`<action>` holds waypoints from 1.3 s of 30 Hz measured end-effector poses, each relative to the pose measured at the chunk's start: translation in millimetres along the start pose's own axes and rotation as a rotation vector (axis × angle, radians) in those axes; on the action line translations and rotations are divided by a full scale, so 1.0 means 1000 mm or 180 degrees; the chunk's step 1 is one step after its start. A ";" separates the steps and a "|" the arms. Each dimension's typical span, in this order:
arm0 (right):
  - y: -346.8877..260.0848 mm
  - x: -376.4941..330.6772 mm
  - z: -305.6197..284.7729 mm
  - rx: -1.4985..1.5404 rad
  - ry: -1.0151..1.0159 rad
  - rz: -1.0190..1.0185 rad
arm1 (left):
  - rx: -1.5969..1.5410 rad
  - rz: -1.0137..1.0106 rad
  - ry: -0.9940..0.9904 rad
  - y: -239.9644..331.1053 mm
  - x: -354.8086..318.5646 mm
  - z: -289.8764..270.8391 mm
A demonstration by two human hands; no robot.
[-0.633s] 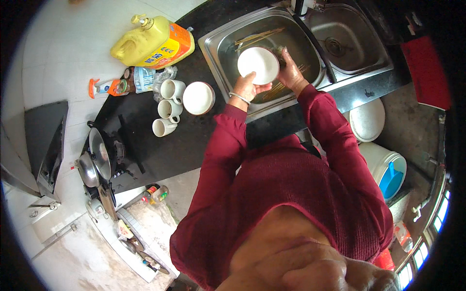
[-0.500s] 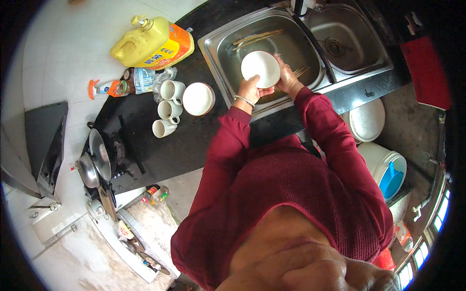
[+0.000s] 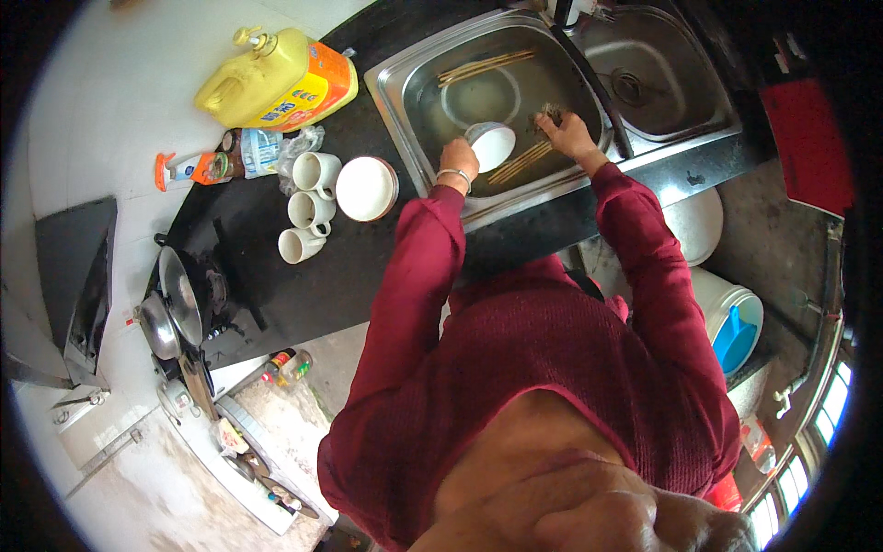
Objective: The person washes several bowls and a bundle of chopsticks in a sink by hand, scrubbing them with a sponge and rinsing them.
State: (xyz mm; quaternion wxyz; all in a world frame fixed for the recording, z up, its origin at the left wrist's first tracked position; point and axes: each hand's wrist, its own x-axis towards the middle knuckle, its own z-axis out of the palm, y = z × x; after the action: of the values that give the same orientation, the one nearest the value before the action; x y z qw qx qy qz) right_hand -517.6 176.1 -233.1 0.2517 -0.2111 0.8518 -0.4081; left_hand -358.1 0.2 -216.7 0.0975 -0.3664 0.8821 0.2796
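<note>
White bowl (image 3: 494, 147) just tipped sideways, your hands drawn apart! Left hand (image 3: 459, 157) grips bowl's left side, low over water in left sink basin (image 3: 395, 110). Right hand (image 3: 574, 136) pinches brownish scrubber (image 3: 549, 116), maybe wire mesh, too blurred to be sure. Washing looks well along, by my reading: three white mugs (image 3: 311, 211) and stacked bowls (image 3: 365, 189) sit on black counter (image 3: 303, 294), likely done. Left for you: this bowl, plus two groups of chopsticks (image 3: 521, 163) in basin.
</note>
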 end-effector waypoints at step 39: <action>-0.059 -0.001 -0.029 -0.1091 -0.0695 -0.0297 | -0.3996 0.0280 0.0466 0.009 -0.066 -0.118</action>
State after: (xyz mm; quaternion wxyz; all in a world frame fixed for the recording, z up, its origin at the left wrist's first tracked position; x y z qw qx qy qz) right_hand -525.2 159.5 -169.8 0.2838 -0.3330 0.8657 -0.2431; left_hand -313.8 -22.0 -90.3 -0.2081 -0.3353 0.5687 0.7217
